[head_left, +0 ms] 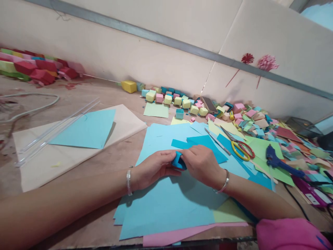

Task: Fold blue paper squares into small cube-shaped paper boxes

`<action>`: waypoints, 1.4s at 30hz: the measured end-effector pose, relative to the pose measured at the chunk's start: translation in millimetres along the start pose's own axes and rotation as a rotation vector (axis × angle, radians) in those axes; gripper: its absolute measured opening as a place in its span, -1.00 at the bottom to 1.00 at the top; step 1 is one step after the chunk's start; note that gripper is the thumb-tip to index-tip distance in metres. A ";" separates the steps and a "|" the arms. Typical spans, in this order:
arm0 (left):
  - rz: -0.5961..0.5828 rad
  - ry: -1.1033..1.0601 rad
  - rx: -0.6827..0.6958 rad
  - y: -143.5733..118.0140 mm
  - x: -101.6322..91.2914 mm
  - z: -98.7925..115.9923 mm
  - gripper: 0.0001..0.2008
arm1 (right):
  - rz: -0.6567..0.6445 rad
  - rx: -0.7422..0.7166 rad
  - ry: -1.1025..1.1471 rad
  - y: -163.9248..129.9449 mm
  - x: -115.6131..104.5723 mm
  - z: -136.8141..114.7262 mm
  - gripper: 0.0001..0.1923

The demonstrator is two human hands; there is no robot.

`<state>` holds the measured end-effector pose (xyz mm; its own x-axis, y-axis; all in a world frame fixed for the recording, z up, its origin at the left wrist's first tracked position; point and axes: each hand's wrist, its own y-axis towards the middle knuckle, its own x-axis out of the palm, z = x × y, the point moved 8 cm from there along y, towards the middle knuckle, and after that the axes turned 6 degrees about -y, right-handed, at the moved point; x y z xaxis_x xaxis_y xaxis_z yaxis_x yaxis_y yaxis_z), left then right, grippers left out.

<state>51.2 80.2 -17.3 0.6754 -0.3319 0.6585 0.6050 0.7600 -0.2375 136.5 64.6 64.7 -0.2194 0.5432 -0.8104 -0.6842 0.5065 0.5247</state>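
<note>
Soft, even light, fairly bright, fills the scene, with a cool bluish glow at the upper right corner suggesting a window there. Shadows are weak and diffuse: a faint one lies on the light blue paper [169,205] under the hands and forearms, and another along the edge of the blue sheet [85,130] on the surface, and no harsh glare shows apart from small glints on the two bracelets [128,181]. The wide lens bends the wall rail [166,40] and stretches the near forearms at the lower edge, while the far corners look slightly soft.
</note>
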 end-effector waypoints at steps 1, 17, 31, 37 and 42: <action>0.010 -0.003 -0.009 -0.2 -0.8 -0.9 -0.80 | 0.026 -0.009 -0.005 -0.4 -1.9 -0.1 -0.60; -0.019 0.099 -0.050 -1.1 3.7 -5.6 -0.70 | -0.037 -0.066 -0.015 -3.0 -3.0 -2.1 -0.67; -0.042 0.120 -0.060 -3.4 4.5 -4.0 -0.70 | -0.153 0.089 0.201 -2.8 3.1 11.7 -0.72; -0.018 0.101 -0.035 -3.3 2.8 -2.7 -0.71 | -0.391 0.235 0.357 -8.3 21.4 19.1 -0.75; -0.023 0.109 -0.053 -3.0 2.7 -4.1 -0.69 | -0.418 0.200 0.466 -7.5 23.2 16.5 -0.72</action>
<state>52.9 74.7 -17.8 0.7012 -0.4101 0.5833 0.6405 0.7217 -0.2626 148.0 84.4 46.3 -0.2721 -0.0511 -0.9609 -0.6449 0.7508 0.1427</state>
